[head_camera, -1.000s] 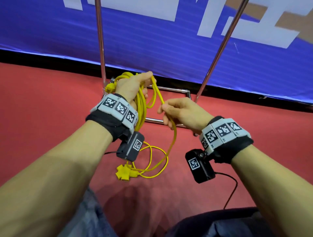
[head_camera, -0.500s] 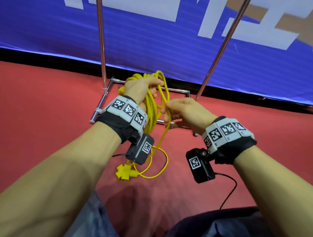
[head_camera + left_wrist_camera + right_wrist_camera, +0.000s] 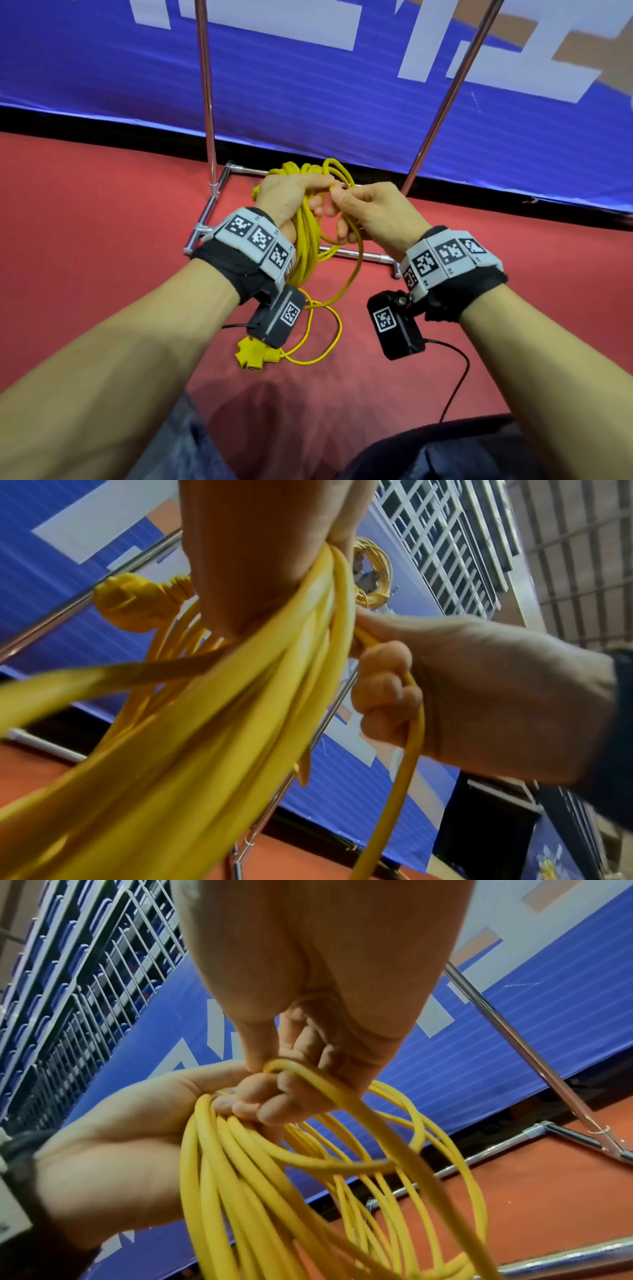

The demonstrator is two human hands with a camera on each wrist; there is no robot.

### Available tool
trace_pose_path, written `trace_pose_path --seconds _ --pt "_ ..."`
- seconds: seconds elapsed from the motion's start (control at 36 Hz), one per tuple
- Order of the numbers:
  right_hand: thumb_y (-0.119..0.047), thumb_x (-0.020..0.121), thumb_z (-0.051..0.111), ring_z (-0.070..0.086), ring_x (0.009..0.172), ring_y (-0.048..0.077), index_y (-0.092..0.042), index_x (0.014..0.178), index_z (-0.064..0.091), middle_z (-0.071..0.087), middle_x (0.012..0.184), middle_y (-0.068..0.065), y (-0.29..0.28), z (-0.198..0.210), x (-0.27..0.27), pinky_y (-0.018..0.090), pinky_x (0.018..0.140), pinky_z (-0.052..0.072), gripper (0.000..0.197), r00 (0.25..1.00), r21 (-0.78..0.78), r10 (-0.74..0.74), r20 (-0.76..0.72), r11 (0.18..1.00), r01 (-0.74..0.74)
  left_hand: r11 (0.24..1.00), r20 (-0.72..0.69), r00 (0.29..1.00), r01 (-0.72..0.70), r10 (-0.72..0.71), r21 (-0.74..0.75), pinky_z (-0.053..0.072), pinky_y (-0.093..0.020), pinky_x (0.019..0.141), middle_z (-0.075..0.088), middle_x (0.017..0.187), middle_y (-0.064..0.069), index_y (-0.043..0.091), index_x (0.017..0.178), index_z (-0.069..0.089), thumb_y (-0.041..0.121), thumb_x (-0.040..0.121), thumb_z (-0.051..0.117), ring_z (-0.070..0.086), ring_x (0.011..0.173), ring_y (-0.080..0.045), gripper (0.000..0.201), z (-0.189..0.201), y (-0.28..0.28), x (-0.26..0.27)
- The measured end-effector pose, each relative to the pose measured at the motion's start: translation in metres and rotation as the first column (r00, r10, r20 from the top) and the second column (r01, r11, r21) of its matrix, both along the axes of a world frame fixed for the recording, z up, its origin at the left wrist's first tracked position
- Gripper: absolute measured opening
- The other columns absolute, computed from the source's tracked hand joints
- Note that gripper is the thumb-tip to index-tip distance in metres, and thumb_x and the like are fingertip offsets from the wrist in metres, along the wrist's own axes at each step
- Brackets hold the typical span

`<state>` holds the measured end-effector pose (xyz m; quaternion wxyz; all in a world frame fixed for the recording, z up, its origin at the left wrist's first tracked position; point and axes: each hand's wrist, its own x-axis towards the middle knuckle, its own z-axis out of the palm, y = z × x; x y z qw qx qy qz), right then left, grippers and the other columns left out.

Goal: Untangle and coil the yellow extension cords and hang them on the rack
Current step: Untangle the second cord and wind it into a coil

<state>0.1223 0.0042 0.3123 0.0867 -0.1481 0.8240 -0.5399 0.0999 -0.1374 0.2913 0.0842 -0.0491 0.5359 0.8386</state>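
Observation:
My left hand grips a bundle of coiled loops of the yellow extension cord, which hang below my fist. My right hand pinches one strand of the same cord right against the left fingers, and that strand runs down through its curled fingers. The cord's tail drops to the yellow socket end on the red floor. A yellow plug sticks out behind my left hand. In the left wrist view another yellow coil hangs high up in the distance. The chrome rack stands just beyond my hands.
The rack has two upright poles and a low base frame on the red floor. A blue banner runs behind it. Black camera cables trail near my right wrist. A wire fence is off to the side.
My right hand has brought its strand up to the left hand, adding a loop to the bundle. The slack loop on the floor has shrunk.

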Motion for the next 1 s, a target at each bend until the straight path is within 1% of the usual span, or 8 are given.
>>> trace_pose_path --seconds 0.11,0.22,0.44,0.56,0.67,0.72,0.81,1.0 --pt "-0.032 0.101 0.046 0.062 0.069 0.029 -0.004 0.081 0.063 0.058 0.059 0.009 0.006 -0.006 0.006 0.035 0.068 0.05 0.038 0.972 -0.051 0.051 0.229 0.998 -0.04 0.997 0.026 0.997 -0.07 0.07 0.028 0.034 -0.024 0.047 0.046 0.041 -0.002 -0.004 0.078 0.064 0.005 0.084 0.062 0.037 0.041 -0.012 0.011 0.008 -0.003 -0.004" --pt "-0.014 0.103 0.039 0.06 0.072 0.028 -0.004 0.092 0.059 0.06 0.074 0.013 0.015 -0.02 0.015 0.032 0.071 0.05 0.025 0.933 0.041 0.12 0.34 0.989 -0.143 0.976 -0.003 0.98 -0.198 0.199 0.091 0.034 -0.021 0.039 0.057 0.069 -0.015 0.005 0.051 0.066 -0.004 0.083 0.058 0.038 0.035 -0.009 0.035 0.009 -0.015 -0.013" --pt "-0.019 0.105 0.034 0.046 0.045 0.012 -0.008 0.088 0.058 0.051 0.052 -0.002 0.003 -0.01 0.013 0.021 0.05 0.041 0.031 0.986 0.159 0.148 0.075 0.975 -0.158 0.984 -0.067 0.982 -0.177 0.177 0.014 0.036 -0.02 0.041 0.064 0.078 -0.008 0.001 0.081 0.065 0.008 0.086 0.065 0.043 0.037 -0.007 0.009 0.012 -0.026 -0.01" --pt "-0.023 0.105 0.033 0.042 0.04 0.014 -0.014 0.086 0.056 0.048 0.046 -0.004 -0.009 -0.004 0.006 0.022 0.044 0.038 0.032 0.993 0.103 0.114 -0.001 0.988 -0.113 0.995 -0.09 0.995 -0.055 0.048 -0.08 0.034 -0.024 0.042 0.055 0.044 0.003 0.001 0.078 0.06 0.008 0.09 0.06 0.045 0.034 -0.009 0.015 0.012 -0.012 0.001" --pt "-0.03 0.105 0.035 0.047 0.039 0.019 -0.012 0.085 0.057 0.052 0.051 0.007 -0.009 -0.005 0.007 0.021 0.043 0.038 0.034 0.993 0.041 0.082 0.089 0.995 -0.086 0.994 -0.05 0.995 -0.091 0.088 -0.064 0.036 -0.029 0.046 0.049 0.043 -0.004 0.002 0.065 0.062 0.01 0.089 0.063 0.039 0.038 -0.015 0.026 0.011 -0.009 -0.001" --pt "-0.033 0.104 0.036 0.055 0.049 0.024 -0.006 0.088 0.057 0.053 0.055 0.011 -0.003 -0.007 0.01 0.023 0.049 0.045 0.038 0.972 0.01 0.086 0.22 0.996 -0.091 0.985 -0.055 0.984 -0.169 0.167 -0.023 0.038 -0.025 0.044 0.057 0.056 -0.008 0.005 0.06 0.063 0.007 0.087 0.064 0.042 0.038 -0.012 0.027 0.012 -0.012 -0.005" --pt "-0.018 0.103 0.039 0.06 0.067 0.03 -0.003 0.087 0.056 0.049 0.061 0.012 0.006 -0.013 0.015 0.023 0.06 0.051 0.029 0.944 -0.01 0.129 0.305 0.991 -0.132 0.971 -0.06 0.97 -0.237 0.237 0.017 0.04 -0.022 0.042 0.062 0.057 -0.007 0.004 0.065 0.063 0.004 0.087 0.064 0.045 0.039 -0.011 0.022 0.015 -0.015 -0.008" --pt "-0.016 0.103 0.04 0.05 0.048 0.021 -0.006 0.107 0.061 0.056 0.059 0.008 0.01 -0.011 0.013 0.028 0.052 0.039 0.023 0.984 0.102 0.122 0.127 0.985 -0.136 0.968 -0.035 0.971 -0.233 0.237 0.096 0.049 -0.02 0.053 0.063 0.055 0.001 0.008 0.068 0.062 0.01 0.089 0.065 0.056 0.047 -0.009 0.021 0.021 -0.016 -0.005"
